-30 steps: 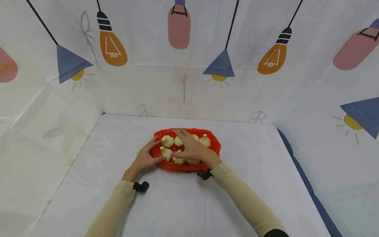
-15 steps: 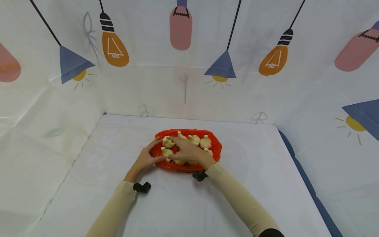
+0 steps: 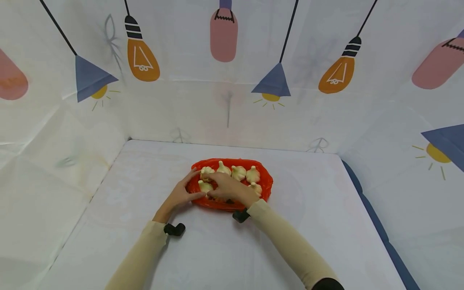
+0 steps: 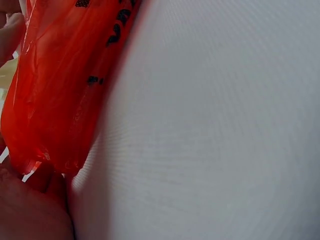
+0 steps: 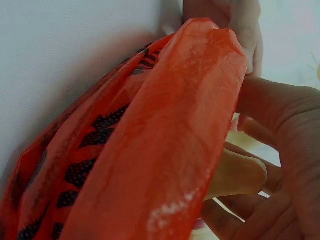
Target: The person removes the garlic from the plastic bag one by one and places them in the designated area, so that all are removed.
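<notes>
Creamy garlic bulbs [image 3: 238,172], several of them, lie in a container wrapped in a red plastic bag [image 3: 267,181]. My left hand [image 3: 181,194] grips the container's left end, thumb along the front rim; in the left wrist view its fingers [image 4: 30,205] sit low against the bag [image 4: 60,100]. My right hand [image 3: 232,188] bends over the left half, thumb and index finger either side of a front garlic bulb [image 3: 203,185]; I cannot tell whether they pinch it. In the right wrist view, my curved right hand [image 5: 295,125] is partly hidden by the bag's rim [image 5: 165,110].
The container stands on a white-covered table [image 3: 217,249], towards its far side. White hanging sheets [image 3: 174,108] printed with lamps and bulbs enclose the back and sides. A dark blue edge [image 3: 369,205] runs along the table's right side.
My right hand has moved left and a little down over the garlic, its thumb and fingers drawing closer together. The right-hand bulbs have come into sight. The left hand has kept its place.
</notes>
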The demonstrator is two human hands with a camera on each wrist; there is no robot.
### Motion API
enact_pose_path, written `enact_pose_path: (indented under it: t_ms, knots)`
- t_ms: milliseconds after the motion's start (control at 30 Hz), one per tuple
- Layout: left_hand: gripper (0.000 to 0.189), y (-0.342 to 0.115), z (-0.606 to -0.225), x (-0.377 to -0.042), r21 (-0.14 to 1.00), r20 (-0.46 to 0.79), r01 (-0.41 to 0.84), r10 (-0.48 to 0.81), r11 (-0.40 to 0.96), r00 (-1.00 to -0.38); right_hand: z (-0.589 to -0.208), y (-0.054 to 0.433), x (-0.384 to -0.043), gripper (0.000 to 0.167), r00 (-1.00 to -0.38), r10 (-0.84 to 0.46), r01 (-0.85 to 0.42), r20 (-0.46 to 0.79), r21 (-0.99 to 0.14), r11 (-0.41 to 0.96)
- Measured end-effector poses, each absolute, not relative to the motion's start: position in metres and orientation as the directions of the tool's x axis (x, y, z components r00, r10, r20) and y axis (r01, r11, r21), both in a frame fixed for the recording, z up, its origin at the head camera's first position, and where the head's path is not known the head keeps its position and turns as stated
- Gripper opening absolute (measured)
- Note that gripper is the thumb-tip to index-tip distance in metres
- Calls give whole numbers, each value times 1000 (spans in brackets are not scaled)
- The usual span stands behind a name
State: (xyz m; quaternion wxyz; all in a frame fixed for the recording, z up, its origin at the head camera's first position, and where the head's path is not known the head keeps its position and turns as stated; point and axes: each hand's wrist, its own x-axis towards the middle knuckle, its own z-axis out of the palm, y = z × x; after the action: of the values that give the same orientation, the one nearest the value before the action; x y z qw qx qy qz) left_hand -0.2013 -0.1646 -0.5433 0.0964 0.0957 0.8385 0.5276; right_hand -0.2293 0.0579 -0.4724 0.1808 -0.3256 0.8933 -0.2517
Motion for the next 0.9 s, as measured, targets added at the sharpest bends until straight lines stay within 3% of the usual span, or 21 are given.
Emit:
enact_pose_path:
  t_ms: [267, 900]
  knots:
    - [90, -164, -546, -200, 897, 15, 138, 282, 420, -959, -475, 55, -233, 58, -717, -673, -493, -182, -551, 674]
    - [104, -165, -548, -201, 886, 34, 180, 327, 427, -944, -471, 47, -234, 59, -703, -659, -466, -268, -526, 711]
